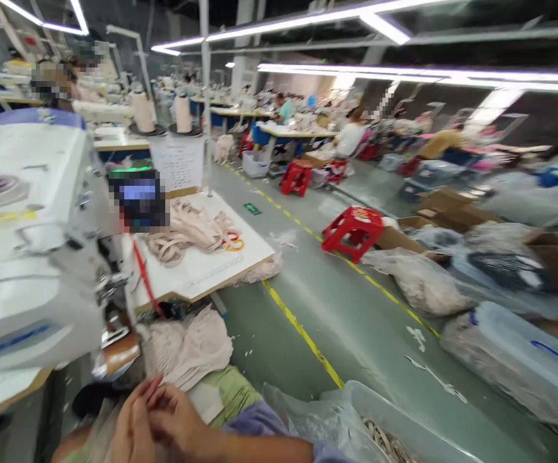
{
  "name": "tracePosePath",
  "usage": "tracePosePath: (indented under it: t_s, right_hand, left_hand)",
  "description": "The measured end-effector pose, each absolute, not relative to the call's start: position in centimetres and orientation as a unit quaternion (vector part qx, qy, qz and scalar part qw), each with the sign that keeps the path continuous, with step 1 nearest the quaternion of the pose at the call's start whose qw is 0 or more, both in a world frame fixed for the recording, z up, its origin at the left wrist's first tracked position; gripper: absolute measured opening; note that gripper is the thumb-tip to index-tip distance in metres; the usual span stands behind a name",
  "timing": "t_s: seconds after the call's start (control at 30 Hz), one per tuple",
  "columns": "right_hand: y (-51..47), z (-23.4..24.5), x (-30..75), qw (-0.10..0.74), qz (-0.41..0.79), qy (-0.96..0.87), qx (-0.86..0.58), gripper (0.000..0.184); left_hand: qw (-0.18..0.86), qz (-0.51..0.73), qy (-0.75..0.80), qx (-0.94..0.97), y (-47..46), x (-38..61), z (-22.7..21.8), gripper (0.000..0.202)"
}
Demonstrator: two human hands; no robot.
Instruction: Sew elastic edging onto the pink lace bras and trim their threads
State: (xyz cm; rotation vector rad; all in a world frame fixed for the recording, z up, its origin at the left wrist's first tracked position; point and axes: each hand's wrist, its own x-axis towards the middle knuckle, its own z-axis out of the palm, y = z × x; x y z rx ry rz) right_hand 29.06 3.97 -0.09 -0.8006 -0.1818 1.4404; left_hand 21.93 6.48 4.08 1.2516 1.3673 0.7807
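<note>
Both my hands meet at the bottom of the view, close to my lap. My left hand (131, 429) has its fingers held together, pointing up. My right hand (178, 421) is curled beside it, fingertips touching the left hand's fingers. What they pinch, if anything, is hidden. Just above them lies a heap of pale pink fabric (189, 347). A white sewing machine (27, 257) fills the left side.
A white side table (211, 263) carries pale straps and orange-handled scissors (233, 241). Clear plastic bins (515, 360) and bags line the green floor right of a yellow line (302, 331). Red stools (353, 231) stand in the aisle. Other people sit at far tables.
</note>
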Motion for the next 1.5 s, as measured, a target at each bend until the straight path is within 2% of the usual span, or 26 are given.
tracePosePath:
  t_s: [0.13, 0.2, 0.33, 0.5, 0.6, 0.73, 0.87, 0.97, 1.03, 1.13, 1.4, 1.5]
  right_hand:
    - [2.6, 1.7, 29.7, 0.683, 0.629, -0.081, -0.364, 0.048]
    - [2.3, 1.9, 30.0, 0.680, 0.635, -0.074, -0.358, 0.039]
    - [1.9, 1.9, 30.1, 0.706, 0.574, -0.090, -0.405, 0.024]
    - [2.0, 1.3, 31.2, 0.691, 0.439, -0.275, -0.504, 0.011]
    - [2.3, 1.1, 33.1, 0.594, 0.375, -0.439, -0.560, 0.017]
    - [2.4, 1.3, 35.0, 0.499, 0.409, -0.513, -0.566, 0.026]
    - [2.3, 1.7, 35.1, 0.499, 0.469, -0.459, -0.566, 0.029]
    - [2.5, 1.9, 34.7, 0.504, 0.594, -0.359, -0.514, 0.040]
    - [2.8, 2.2, 34.6, 0.481, 0.669, -0.308, -0.477, 0.047]
    - [3.2, 2.6, 34.5, 0.431, 0.726, -0.298, -0.445, 0.046]
    - [3.1, 3.0, 34.8, 0.444, 0.666, -0.355, -0.483, 0.043]
    - [2.8, 3.3, 35.3, 0.464, 0.595, -0.397, -0.523, 0.035]
  left_hand:
    - [0.567, 0.360, 0.531, 0.516, 5.4, 22.4, 6.4, 0.057]
    - [0.592, 0.395, 0.499, 0.494, 5.1, 22.3, 6.3, 0.049]
    - [0.589, 0.426, 0.493, 0.478, 3.9, 21.5, 4.8, 0.035]
    - [0.598, 0.438, 0.515, 0.430, 3.5, 21.0, 4.1, 0.035]
    - [0.612, 0.417, 0.530, 0.412, 4.1, 20.9, 4.3, 0.038]
    - [0.614, 0.389, 0.542, 0.423, 4.7, 20.7, 4.6, 0.039]
    - [0.619, 0.387, 0.542, 0.416, 4.8, 20.6, 4.5, 0.036]
    - [0.615, 0.394, 0.541, 0.417, 4.8, 20.6, 4.3, 0.034]
    - [0.610, 0.398, 0.542, 0.420, 4.8, 20.6, 4.2, 0.033]
    - [0.611, 0.394, 0.541, 0.424, 4.9, 20.5, 4.4, 0.034]
    - [0.623, 0.395, 0.538, 0.407, 5.0, 20.1, 4.0, 0.032]
    - [0.625, 0.378, 0.542, 0.416, 5.2, 19.9, 4.2, 0.035]
